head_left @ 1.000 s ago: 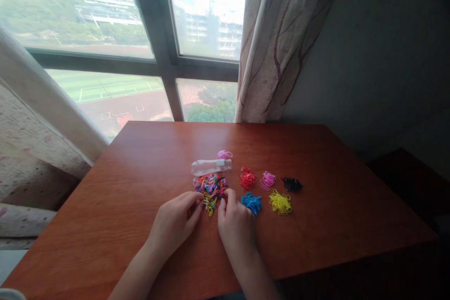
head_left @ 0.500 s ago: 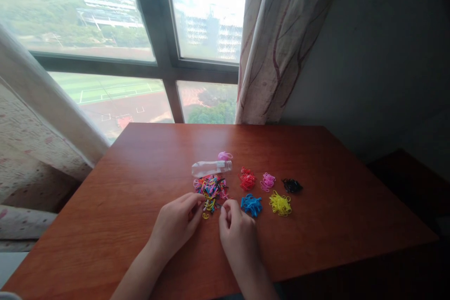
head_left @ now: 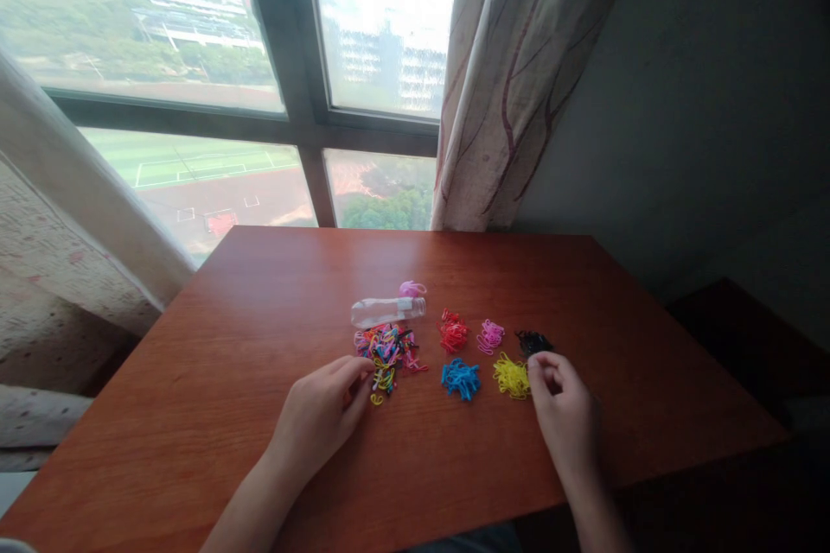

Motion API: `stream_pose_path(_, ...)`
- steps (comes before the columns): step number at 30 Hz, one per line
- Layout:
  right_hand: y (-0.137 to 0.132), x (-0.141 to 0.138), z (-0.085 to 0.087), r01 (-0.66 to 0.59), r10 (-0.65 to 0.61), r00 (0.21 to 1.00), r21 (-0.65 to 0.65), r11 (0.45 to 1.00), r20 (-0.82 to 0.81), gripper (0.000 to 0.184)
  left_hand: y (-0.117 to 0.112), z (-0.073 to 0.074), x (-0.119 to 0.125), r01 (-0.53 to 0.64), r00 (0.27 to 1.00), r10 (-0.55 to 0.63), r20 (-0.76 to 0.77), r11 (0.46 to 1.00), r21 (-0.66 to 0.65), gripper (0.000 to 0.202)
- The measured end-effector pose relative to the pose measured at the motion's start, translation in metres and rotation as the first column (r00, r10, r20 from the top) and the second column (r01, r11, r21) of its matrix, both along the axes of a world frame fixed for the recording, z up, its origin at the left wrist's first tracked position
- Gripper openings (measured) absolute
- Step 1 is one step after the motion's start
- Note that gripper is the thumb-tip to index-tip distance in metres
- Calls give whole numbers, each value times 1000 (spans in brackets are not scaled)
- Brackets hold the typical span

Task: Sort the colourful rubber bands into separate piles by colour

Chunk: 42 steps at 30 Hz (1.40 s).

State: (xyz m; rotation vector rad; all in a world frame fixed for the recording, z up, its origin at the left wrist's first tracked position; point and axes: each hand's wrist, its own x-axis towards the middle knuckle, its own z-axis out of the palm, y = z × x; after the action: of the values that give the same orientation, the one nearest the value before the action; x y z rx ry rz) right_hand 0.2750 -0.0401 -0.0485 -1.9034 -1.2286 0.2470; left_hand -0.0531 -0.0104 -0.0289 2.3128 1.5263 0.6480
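My left hand (head_left: 322,415) rests at the left edge of a mixed pile of coloured rubber bands (head_left: 389,347). Its fingers are curved, with a gap between thumb and forefinger. Over on the right, my right hand (head_left: 563,397) is closed in a pinch, its fingertips between the black rubber bands (head_left: 533,342) and the yellow rubber bands (head_left: 511,377). Whatever the pinch holds is too small to make out. Blue rubber bands (head_left: 460,378), red rubber bands (head_left: 453,333) and pink rubber bands (head_left: 491,336) lie in separate heaps between the hands.
Behind the mixed pile a clear plastic bottle (head_left: 382,311) lies on its side, with a pink-purple bundle (head_left: 413,288) just beyond its neck. The brown wooden table (head_left: 259,294) stands against a window, with a patterned curtain (head_left: 506,86) on the right.
My right hand has moved right, from the mixed pile to beside the black and yellow heaps. My left hand has stayed by the mixed pile. The view has shifted slightly.
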Motion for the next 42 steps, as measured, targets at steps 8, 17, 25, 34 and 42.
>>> stream_pose_path(8, 26, 54, -26, 87, -73, 955, 38, 995, -288, 48, 0, -3, -2, 9, 1000, -9, -2, 1000, 0, 17)
stream_pose_path(17, 20, 45, -24, 98, -77, 959, 65, 993, -272, 48, 1, -2, -2, -10, 1000, 10, -1, 1000, 22, 16)
stream_pose_path(25, -15, -26, -14, -25, 45, 983, 114, 993, -177, 37, 0, 2, 0, -32, 999, 32, 5, 999, -2, 16)
stream_pose_path(34, -21, -126, 5, -613, 612, 790, 72, 787, 33, 21, -3, 4, -2, -42, 999, 42, 30, 999, -13, 16)
stream_pose_path(42, -16, -127, 9, -641, 645, 764, -69, 764, 39, 18, -22, -1, 1, -11, 1000, 11, 5, 1000, -30, 15)
